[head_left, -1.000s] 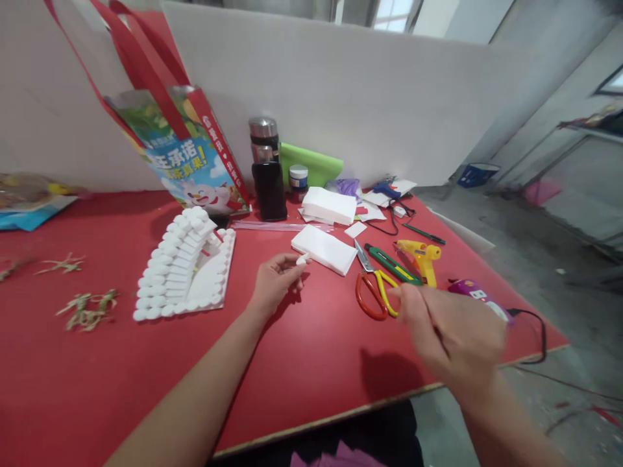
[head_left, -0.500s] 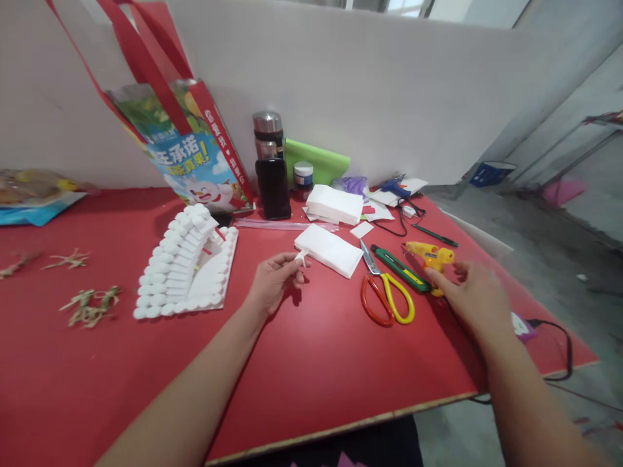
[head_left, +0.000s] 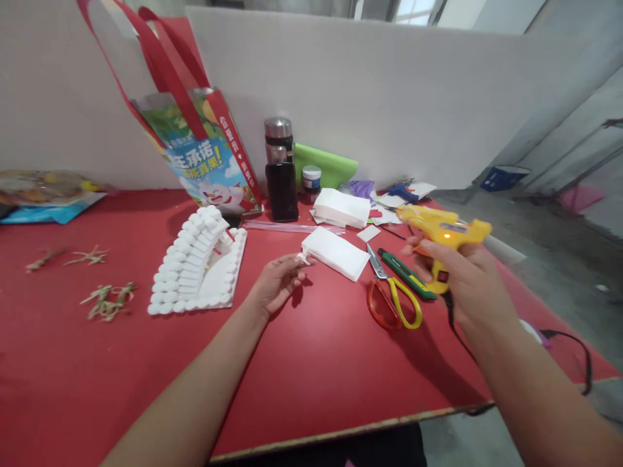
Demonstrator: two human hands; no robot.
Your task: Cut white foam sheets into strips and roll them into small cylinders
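Scissors (head_left: 381, 269) with one red and one yellow handle lie on the red table (head_left: 316, 383). To the left of the scissors is the left hand (head_left: 280, 282); its thumb and forefinger pinch a small white piece (head_left: 303, 259), which seems twisted, while its other fingers are loosely bent. This piece is near the close corner of a white folded paper stack (head_left: 335, 253), and the stack lies just to the left of the scissors' blades.

To the right of the scissors, the right hand (head_left: 470, 282) holds a yellow glue gun (head_left: 431, 222) raised above the table. Its fingers are bent around the handle, but I cannot tell how firmly they press the trigger. The nozzle points to the left, a small orange light glows on the body, and a black cord (head_left: 455, 327) hangs from the handle.

Just beside the scissors, on their right, lies a green cutter (head_left: 406, 274). Well apart to the left of the scissors stands a white model (head_left: 180, 269) of rounded pieces, and farther left lie some straw figures (head_left: 108, 302).
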